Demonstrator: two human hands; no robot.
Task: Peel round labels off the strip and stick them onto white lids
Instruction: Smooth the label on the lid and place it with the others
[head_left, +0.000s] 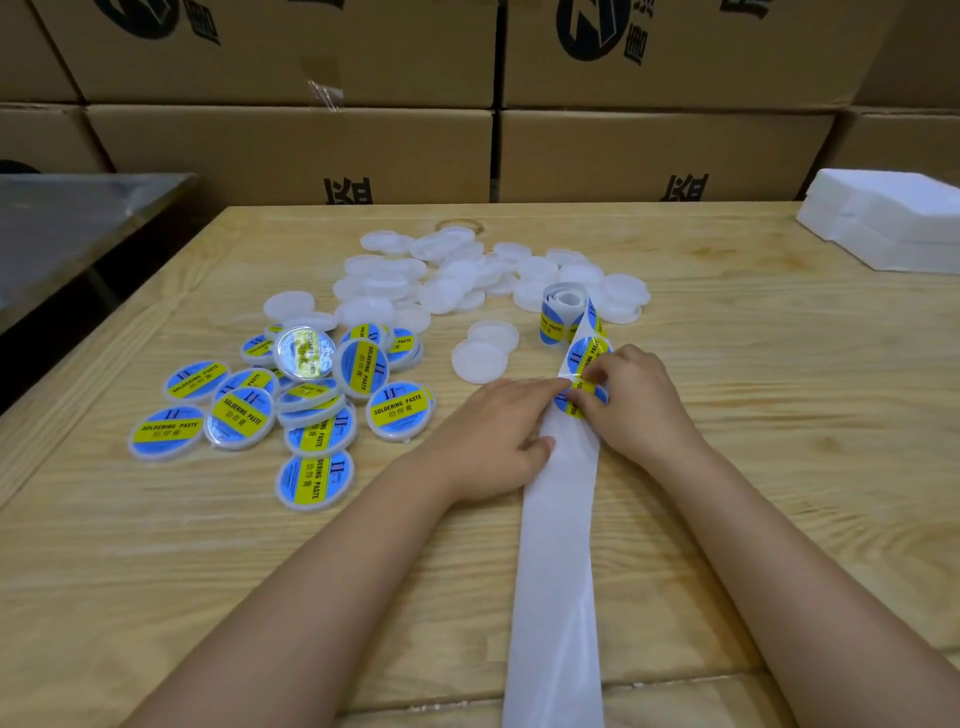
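Far left: pile of labelled lids (291, 400), over a dozen done. Centre back: larger heap of blank white lids (467, 270), all still to do, two loose nearer you. Your left hand (498, 431), fingers straight, presses backing strip (558, 545) flat on wooden table (779, 415); near length already bare. Label roll (563, 312) behind, stock left. Round label (582, 397) partly on strip. Your right hand (639, 405), fingers curled, pinches its edge. Judged under halfway.
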